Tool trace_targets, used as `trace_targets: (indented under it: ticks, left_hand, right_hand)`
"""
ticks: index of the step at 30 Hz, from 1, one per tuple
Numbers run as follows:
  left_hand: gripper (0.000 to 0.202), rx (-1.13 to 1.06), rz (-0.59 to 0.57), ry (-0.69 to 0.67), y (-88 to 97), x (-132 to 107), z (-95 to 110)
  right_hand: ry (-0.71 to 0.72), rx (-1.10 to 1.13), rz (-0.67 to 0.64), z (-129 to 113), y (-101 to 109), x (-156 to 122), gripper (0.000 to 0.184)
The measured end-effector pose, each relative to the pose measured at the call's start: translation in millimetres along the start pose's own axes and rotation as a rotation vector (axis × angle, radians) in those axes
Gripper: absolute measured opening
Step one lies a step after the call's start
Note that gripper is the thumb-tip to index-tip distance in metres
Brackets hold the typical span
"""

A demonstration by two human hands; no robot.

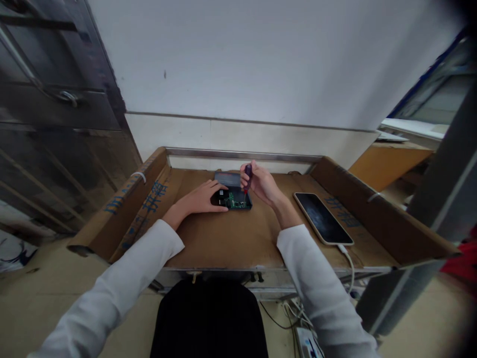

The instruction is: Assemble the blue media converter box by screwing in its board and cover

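Note:
A small dark case (249, 203) lies on the cardboard with a green circuit board (234, 200) inside it. A flat grey lid or panel (231, 178) sits along its far side; whether it is joined to the case I cannot tell. My left hand (203, 198) grips the case's left end, fingers on the far side and thumb along the near side. In my right hand (263, 183) is a screwdriver (248, 176) with a dark red handle, held nearly upright. Its tip points down onto the right part of the board; exact contact is too small to make out.
Cardboard (223, 243) with raised side flaps covers the table against a white wall (253, 64). To the right lies a phone (323, 219) with a white cable (349, 263) plugged in. A power strip (307, 343) and cords are on the floor. A metal door (48, 99) stands left.

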State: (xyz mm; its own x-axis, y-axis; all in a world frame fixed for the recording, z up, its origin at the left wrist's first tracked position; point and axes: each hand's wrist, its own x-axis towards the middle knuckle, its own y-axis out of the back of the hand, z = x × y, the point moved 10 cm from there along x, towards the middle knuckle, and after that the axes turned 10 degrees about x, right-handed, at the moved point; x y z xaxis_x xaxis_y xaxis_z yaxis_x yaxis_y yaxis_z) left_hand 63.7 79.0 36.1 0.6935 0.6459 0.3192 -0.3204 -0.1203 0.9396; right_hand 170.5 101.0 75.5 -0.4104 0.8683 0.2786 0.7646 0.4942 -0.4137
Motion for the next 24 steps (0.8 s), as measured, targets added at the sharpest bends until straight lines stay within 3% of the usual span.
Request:
trace_targets:
  ticks: [6,15,24]
  left_hand:
    - [0.062,-0.016,-0.007,0.007,-1.5,0.8,-1.8]
    - [0.060,-0.031,0.001,0.006,-0.3,0.9,-1.5]
    - [0.062,-0.029,0.005,0.004,-1.3,0.7,-2.7]
  right_hand:
    - [0.016,0.040,0.130,2.6,8.3,2.2,0.041]
    - [0.135,-0.100,0.184,-9.6,17.6,1.1,0.043]
    - [0.031,-0.010,0.076,-4.1,6.7,1.8,0.039]
